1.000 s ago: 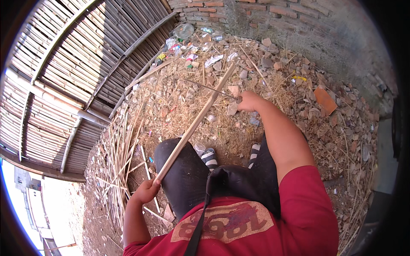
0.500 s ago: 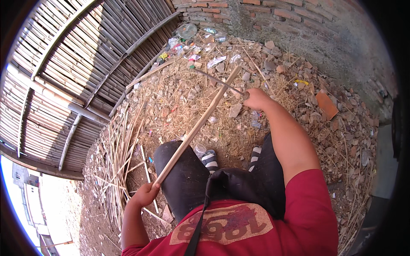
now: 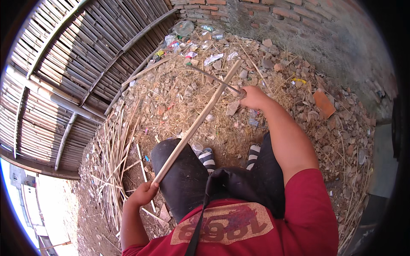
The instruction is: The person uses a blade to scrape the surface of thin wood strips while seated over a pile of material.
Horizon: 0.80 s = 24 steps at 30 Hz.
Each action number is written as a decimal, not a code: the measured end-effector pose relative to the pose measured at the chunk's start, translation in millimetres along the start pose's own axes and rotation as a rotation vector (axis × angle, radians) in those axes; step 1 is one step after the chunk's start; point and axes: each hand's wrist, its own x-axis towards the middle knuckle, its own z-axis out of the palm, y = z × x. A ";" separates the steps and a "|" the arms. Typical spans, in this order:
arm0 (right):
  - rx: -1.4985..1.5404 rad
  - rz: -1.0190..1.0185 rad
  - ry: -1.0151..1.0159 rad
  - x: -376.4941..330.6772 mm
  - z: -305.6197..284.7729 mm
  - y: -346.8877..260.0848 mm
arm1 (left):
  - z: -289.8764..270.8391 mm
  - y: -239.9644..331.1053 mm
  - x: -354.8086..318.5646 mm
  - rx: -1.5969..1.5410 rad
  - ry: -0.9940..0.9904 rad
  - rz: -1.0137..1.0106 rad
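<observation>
My left hand (image 3: 143, 194) is closed around the near end of a long, pale bamboo strip (image 3: 185, 138). The strip rests across my left thigh and slants up to the far right. My right hand (image 3: 254, 98) grips the handle of a knife (image 3: 208, 75) with a long, thin, dark blade. Near the strip's far end the blade crosses it, its tip pointing to the far left. The handle is mostly hidden in my fist.
A pile of thin bamboo strips (image 3: 112, 164) lies on the ground at left. A bamboo slat wall (image 3: 64, 81) stands beyond it, a brick wall (image 3: 294, 25) at the back. Rubble, straw and litter cover the ground; a broken orange tile (image 3: 324, 105) lies at right.
The knife blade reaches slightly farther left across the bamboo strip. The view has shifted a little; both hands keep their hold.
</observation>
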 end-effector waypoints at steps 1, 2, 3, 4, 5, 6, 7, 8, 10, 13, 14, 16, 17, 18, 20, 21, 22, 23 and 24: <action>-0.009 0.025 -0.011 -1.4 -0.6 -3.6 | -0.9 4.6 -1.2 0.011 0.002 0.006; -0.039 -0.037 -0.001 -3.4 3.1 -9.4 | -1.2 3.4 -0.3 0.009 -0.007 -0.004; -0.073 -0.098 0.008 -6.8 8.1 -15.1 | -1.0 -0.3 1.3 0.004 -0.019 -0.013; -0.102 -0.155 0.010 -11.5 15.7 -21.6 | -0.3 -5.1 2.3 0.000 -0.035 -0.029; -0.169 -0.241 -0.061 -16.5 22.8 -30.0 | 0.5 -9.9 4.6 -0.022 -0.054 -0.038; -0.234 -0.326 -0.133 -24.8 27.2 -44.5 | 1.3 -11.9 4.1 -0.034 -0.058 -0.039; -0.297 -0.414 -0.199 -30.5 27.9 -55.6 | 0.6 -12.3 4.1 -0.043 -0.057 -0.034; -0.332 -0.405 -0.225 -33.7 27.7 -61.2 | 0.4 -12.8 4.2 -0.052 -0.056 -0.030; -0.395 -0.390 -0.271 -38.1 26.7 -69.6 | -2.4 -14.5 5.1 -0.071 -0.077 -0.032; -0.304 -0.338 -0.261 -33.8 16.5 -62.4 | -4.5 -11.9 2.4 -0.045 -0.083 -0.031; -0.293 -0.352 -0.208 -33.8 15.7 -58.9 | -4.3 -9.1 0.3 -0.027 -0.081 -0.030; -0.281 -0.371 -0.104 -33.6 15.4 -47.1 | -0.3 7.0 -4.8 -0.034 0.028 -0.013; -0.281 -0.366 -0.101 -33.0 15.4 -42.0 | 1.2 22.5 -9.1 -0.015 0.094 -0.006; -0.278 -0.367 -0.100 -32.2 15.0 -40.4 | 1.1 30.8 -12.8 0.005 0.164 -0.003; -0.291 -0.348 -0.117 -32.0 12.1 -39.5 | 6.0 23.2 -11.3 0.112 0.330 0.106; -0.311 -0.322 -0.136 -35.7 6.8 -42.2 | 9.9 22.0 -10.3 0.164 0.407 0.164; -0.329 -0.296 -0.154 -37.7 3.8 -43.6 | 12.9 22.6 -11.9 0.178 0.471 0.173; -0.337 -0.317 -0.136 -33.9 8.4 -42.0 | 15.4 25.2 -15.7 0.193 0.535 0.182; -0.354 -0.337 -0.121 -29.2 14.2 -43.2 | 20.9 26.3 -16.8 0.197 0.598 0.192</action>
